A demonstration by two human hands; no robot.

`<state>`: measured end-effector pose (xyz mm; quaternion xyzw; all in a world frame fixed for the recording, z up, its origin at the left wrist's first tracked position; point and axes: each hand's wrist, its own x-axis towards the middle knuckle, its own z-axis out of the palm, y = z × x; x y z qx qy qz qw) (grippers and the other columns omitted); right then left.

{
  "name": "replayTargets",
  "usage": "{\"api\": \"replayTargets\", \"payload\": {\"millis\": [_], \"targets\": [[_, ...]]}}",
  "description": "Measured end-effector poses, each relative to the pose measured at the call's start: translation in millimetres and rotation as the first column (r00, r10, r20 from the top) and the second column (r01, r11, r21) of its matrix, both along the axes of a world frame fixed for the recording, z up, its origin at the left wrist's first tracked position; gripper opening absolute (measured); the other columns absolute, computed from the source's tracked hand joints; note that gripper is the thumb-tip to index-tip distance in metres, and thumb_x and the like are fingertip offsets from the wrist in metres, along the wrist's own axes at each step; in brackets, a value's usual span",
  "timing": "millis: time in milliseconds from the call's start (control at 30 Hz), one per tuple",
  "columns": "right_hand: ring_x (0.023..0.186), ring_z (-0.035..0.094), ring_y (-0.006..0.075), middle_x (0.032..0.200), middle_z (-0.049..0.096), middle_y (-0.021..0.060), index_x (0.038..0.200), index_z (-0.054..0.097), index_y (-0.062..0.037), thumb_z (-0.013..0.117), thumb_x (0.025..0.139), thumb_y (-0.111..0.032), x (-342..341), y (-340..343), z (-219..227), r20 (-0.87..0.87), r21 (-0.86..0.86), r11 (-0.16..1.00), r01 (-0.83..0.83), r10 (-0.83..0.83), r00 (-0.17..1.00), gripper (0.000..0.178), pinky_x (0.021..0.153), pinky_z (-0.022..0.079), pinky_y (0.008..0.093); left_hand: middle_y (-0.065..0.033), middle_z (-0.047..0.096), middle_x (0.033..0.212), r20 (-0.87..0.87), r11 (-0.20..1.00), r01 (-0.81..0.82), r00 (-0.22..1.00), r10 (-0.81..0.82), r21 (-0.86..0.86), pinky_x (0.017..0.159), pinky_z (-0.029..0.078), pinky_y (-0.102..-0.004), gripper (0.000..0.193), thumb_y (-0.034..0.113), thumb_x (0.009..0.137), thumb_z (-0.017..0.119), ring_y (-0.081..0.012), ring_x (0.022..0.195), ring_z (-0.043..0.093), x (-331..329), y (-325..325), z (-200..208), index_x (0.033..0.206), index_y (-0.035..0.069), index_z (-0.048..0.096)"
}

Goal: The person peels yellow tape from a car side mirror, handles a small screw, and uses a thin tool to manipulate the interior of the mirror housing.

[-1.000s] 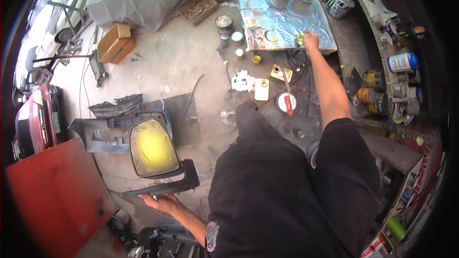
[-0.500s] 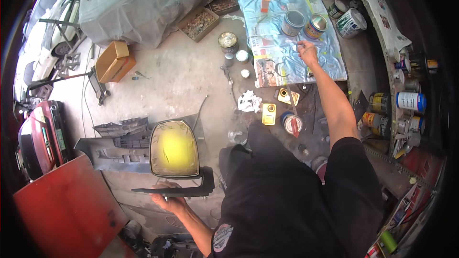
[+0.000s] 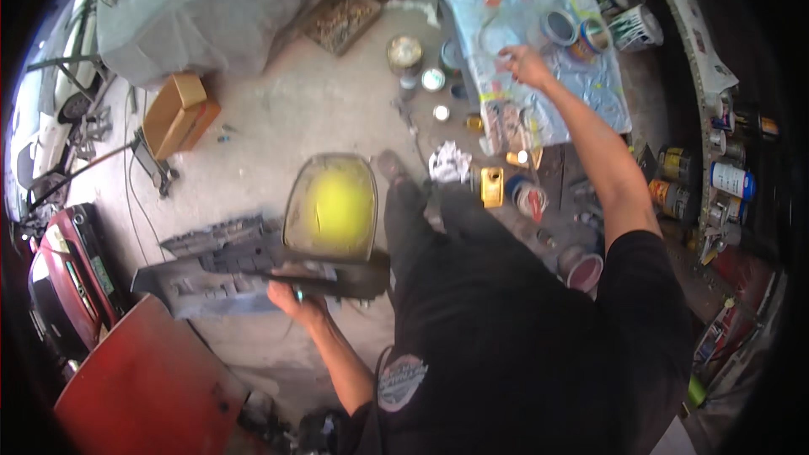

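In my left hand (image 3: 297, 297) I hold a vehicle side mirror by its dark flat mounting arm (image 3: 358, 276), fingers wrapped round the near edge. The mirror head (image 3: 295, 223) stands away from me; its face is covered with a dull film and has a bright yellow patch (image 3: 340, 206) in the middle. My right hand (image 3: 527, 66) reaches over a low table (image 3: 552, 114) covered in bluish plastic and newspaper. Its fingers are loosely bent and apart, slightly blurred, with nothing distinct in them. An open grey can (image 3: 558, 27) and a second open can (image 3: 592, 38) stand just right of it.
Paint tins (image 3: 405, 52), a crumpled white cloth (image 3: 450, 162) and a yellow container (image 3: 492, 187) stand or lie on the floor. A cardboard box (image 3: 179, 116) is farther left. Near left is a red panel (image 3: 152, 379); at right, shelves hold cans (image 3: 731, 180).
The mirror in my left hand has risen and shifted slightly right in view. My right hand has moved left and away over the table, leaving the open cans to its right. The whole view has shifted.
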<state>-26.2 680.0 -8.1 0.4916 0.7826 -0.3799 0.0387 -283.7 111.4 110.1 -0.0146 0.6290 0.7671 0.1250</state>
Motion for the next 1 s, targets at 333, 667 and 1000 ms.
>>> {"api": "replayTargets", "payload": {"millis": [333,667,1000], "targets": [[0.102,0.07,0.0385,0.104,0.074,0.0211,0.114,0.074,-0.0086,0.067,0.084,-0.01,-72.6,-31.4,2.4,0.246,0.121,0.935,-0.334,0.298,0.922,0.031,0.093,0.055,0.0473,-0.0052,0.056,0.067,-0.08,0.949,0.306,0.947,-0.312,-0.079,0.053,0.042,-0.0284,0.046,0.042,0.105,0.058,-0.0128,0.058,0.052,-146.2,46.1,1.6,0.081,0.003,0.056],[0.099,0.071,0.0406,0.101,0.074,0.0218,0.115,0.075,-0.0096,0.06,0.09,-0.013,-132.7,149.0,21.6,0.083,0.54,0.838,-0.083,0.045,0.996,0.029,0.09,0.056,0.0504,-0.0065,0.054,0.064,0.018,0.922,0.354,0.934,-0.356,-0.157,0.051,0.041,-0.0279,0.052,0.046,0.104,0.058,-0.0128,0.055,0.05,-163.7,66.8,-41.6,0.074,0.005,0.048],[0.109,0.07,0.0399,0.116,0.072,0.0217,0.117,0.071,-0.0094,0.057,0.092,-0.009,-178.4,293.2,-85.2,0.478,0.512,0.789,-0.34,0.067,0.876,0.029,0.092,0.056,0.0501,-0.0106,0.057,0.065,0.195,0.929,0.237,0.963,-0.186,-0.283,0.052,0.043,-0.0296,0.054,0.048,0.103,0.058,-0.0163,0.057,0.053,-113.3,56.7,-62.8,0.076,0.001,0.053]]}}
